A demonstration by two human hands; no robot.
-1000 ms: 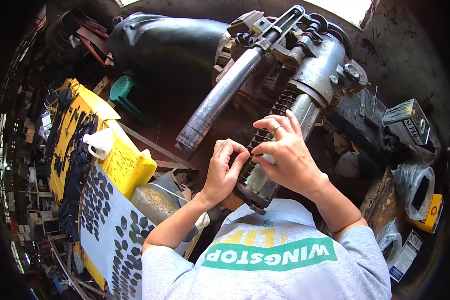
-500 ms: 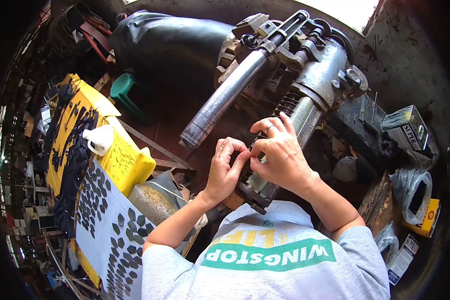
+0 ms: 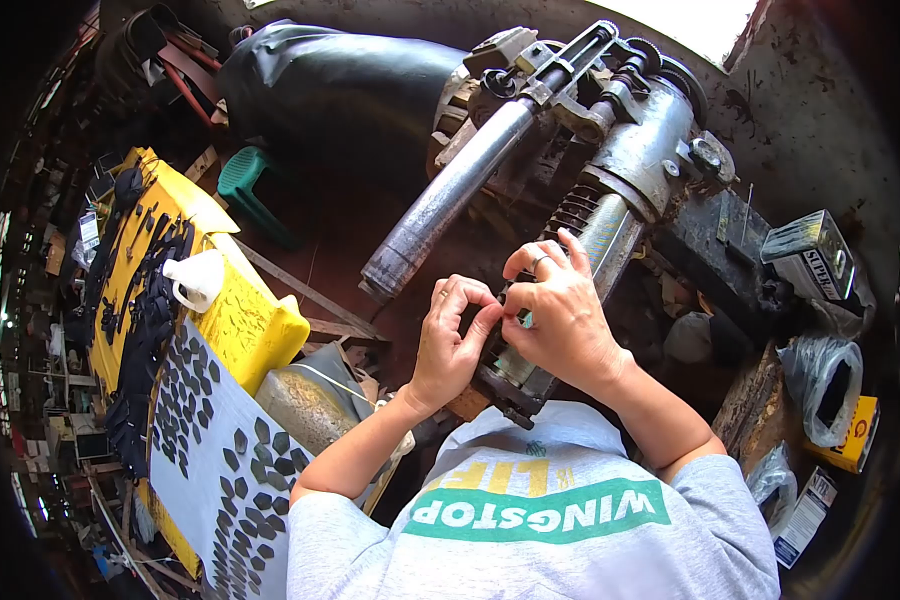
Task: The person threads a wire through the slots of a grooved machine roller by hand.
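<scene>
The left hand (image 3: 453, 345) and right hand (image 3: 570, 325) are meeting over the machine (image 3: 642, 135), near the lower part of its spring (image 3: 573, 207), in front of the chest. On each hand, thumb and forefinger are pressing together at the tips; I cannot tell whether anything is lying between them. At left, a white jug (image 3: 197, 283) is sitting by the yellow block (image 3: 253, 325), its contents hidden. A sheet (image 3: 185, 488) there is bearing rows of dark pieces (image 3: 262, 470). At right, a "SUPER" box (image 3: 808, 268), a clear bag (image 3: 818, 400) and a yellow box (image 3: 856, 438) are standing near one another, their contents not readable.
</scene>
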